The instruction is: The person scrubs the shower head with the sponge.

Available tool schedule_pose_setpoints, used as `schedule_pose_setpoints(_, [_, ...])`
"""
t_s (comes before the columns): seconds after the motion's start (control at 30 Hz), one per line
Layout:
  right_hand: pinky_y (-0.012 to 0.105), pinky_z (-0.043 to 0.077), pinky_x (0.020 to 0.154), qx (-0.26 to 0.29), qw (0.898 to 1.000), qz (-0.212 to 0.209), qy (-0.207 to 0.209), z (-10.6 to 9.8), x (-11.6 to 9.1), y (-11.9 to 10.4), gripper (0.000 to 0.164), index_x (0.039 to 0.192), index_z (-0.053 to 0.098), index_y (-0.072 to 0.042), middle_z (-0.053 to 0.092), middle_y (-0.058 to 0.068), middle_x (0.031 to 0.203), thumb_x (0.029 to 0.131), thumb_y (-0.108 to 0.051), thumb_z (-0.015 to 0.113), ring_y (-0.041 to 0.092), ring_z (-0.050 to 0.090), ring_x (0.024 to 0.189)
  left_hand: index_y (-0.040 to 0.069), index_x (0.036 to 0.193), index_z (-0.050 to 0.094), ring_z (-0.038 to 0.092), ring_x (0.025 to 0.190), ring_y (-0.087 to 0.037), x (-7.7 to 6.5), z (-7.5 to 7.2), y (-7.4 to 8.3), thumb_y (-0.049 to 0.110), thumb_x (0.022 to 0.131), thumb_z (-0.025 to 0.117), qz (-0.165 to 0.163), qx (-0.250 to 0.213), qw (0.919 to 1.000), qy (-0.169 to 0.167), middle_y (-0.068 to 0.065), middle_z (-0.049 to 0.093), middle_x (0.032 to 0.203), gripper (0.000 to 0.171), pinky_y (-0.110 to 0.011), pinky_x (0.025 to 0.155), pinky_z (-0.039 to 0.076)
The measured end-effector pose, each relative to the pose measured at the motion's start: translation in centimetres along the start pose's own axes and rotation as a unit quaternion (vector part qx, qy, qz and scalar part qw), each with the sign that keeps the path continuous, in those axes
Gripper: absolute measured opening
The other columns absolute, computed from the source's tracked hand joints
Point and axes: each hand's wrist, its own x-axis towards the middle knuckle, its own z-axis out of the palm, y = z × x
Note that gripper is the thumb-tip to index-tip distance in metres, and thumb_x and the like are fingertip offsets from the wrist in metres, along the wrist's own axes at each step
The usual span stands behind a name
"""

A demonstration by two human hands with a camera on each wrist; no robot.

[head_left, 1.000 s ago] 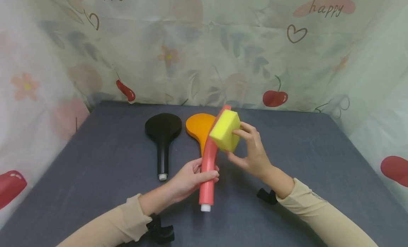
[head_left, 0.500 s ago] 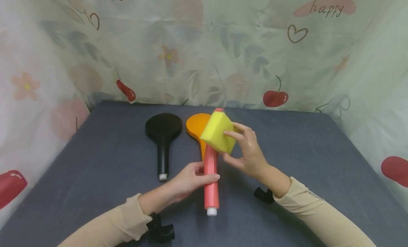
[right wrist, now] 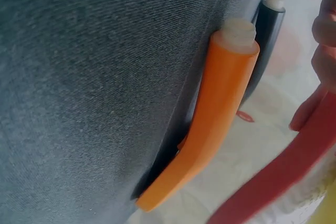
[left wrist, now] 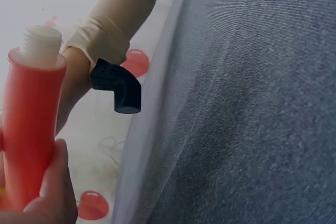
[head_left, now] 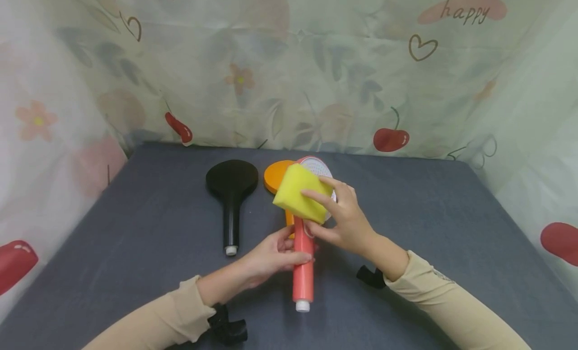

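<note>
My left hand (head_left: pixel 271 257) grips a red shower head (head_left: pixel 303 282) by its handle, thumb across the front and the white threaded end pointing down toward me. Part of its pale nozzle face shows at the upper right. In my right hand (head_left: pixel 345 217) a yellow sponge (head_left: pixel 295 192) is pinched between thumb and fingers, held in front of the red head and hiding much of it. The left wrist view shows the red handle (left wrist: pixel 34 124) with the thumb along it. In the right wrist view the red shower head (right wrist: pixel 278 177) runs along the lower right.
Behind the red one lies an orange shower head (head_left: pixel 274 177), partly covered. A black shower head (head_left: pixel 231 189) lies face down to its left on the grey cloth-covered table (head_left: pixel 135 229). A patterned curtain (head_left: pixel 298 89) closes off the back and sides.
The red shower head has turned, so its nozzle face now shows, and its handle end has shifted right and toward me. My right hand has moved left with the sponge.
</note>
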Motion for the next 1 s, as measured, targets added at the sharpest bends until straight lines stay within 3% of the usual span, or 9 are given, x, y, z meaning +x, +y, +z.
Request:
schedule_pose_setpoints(0.13, [0.053,0.037,0.088,-0.008,1.0,-0.005,-0.007,0.1,0.2,-0.1,0.063,0.125,0.054,-0.02,0.045,0.021,0.13,0.067,-0.02,0.076,0.031,0.041,0.12,0.005,0.142,0.027,0.063,0.1,-0.015,0.0,0.1,-0.1,0.017,0.088,0.062,0.004,-0.017,0.9997,-0.016,-0.028,0.043,0.137,0.065,-0.036,0.093,0.052])
schedule_pose_setpoints(0.33, [0.053,0.038,0.086,-0.05,0.999,0.002,-0.003,0.0,0.2,0.5,0.061,0.124,0.057,-0.019,0.049,0.022,0.126,0.067,-0.02,0.08,0.032,0.045,0.117,0.005,0.144,0.024,0.061,0.105,-0.017,-0.1,0.0,-0.1,0.013,0.09,0.058,0.009,-0.024,0.9995,-0.018,-0.025,0.036,0.143,0.065,-0.037,0.093,0.051])
schedule_pose_setpoints(0.63, [0.054,0.034,0.086,-0.079,0.987,0.135,0.023,-0.2,0.0,3.4,0.057,0.128,0.055,-0.017,0.048,0.021,0.125,0.076,-0.02,0.075,0.034,0.047,0.115,0.012,0.146,0.023,0.061,0.113,-0.022,0.0,-0.1,-0.1,0.014,0.091,0.058,-0.003,-0.052,0.9983,-0.027,-0.02,0.033,0.147,0.065,-0.035,0.095,0.049])
schedule_pose_setpoints(0.73, [0.055,0.033,0.088,-0.073,0.984,0.159,0.025,-0.2,0.1,3.7,0.056,0.129,0.053,-0.018,0.047,0.021,0.126,0.077,-0.021,0.073,0.034,0.045,0.117,0.012,0.147,0.022,0.06,0.116,-0.023,0.1,-0.2,-0.1,0.015,0.092,0.057,-0.006,-0.059,0.9978,-0.03,-0.019,0.033,0.148,0.065,-0.035,0.096,0.048])
schedule_pose_setpoints(0.87, [0.054,0.033,0.088,-0.051,0.987,0.15,0.009,-0.1,0.4,2.9,0.057,0.13,0.053,-0.018,0.047,0.021,0.127,0.076,-0.022,0.074,0.034,0.044,0.118,0.013,0.147,0.021,0.06,0.115,-0.022,0.1,-0.3,-0.1,0.015,0.092,0.058,-0.004,-0.058,0.9977,-0.034,-0.019,0.033,0.148,0.067,-0.034,0.097,0.048])
schedule_pose_setpoints(1.0, [0.052,0.036,0.085,-0.049,0.995,0.082,-0.001,0.2,0.6,1.4,0.059,0.127,0.055,-0.018,0.05,0.022,0.125,0.072,-0.022,0.077,0.033,0.046,0.117,0.012,0.147,0.021,0.06,0.116,-0.021,0.1,-0.4,-0.1,0.015,0.091,0.058,0.006,-0.051,0.9978,-0.04,-0.02,0.032,0.148,0.067,-0.034,0.096,0.049])
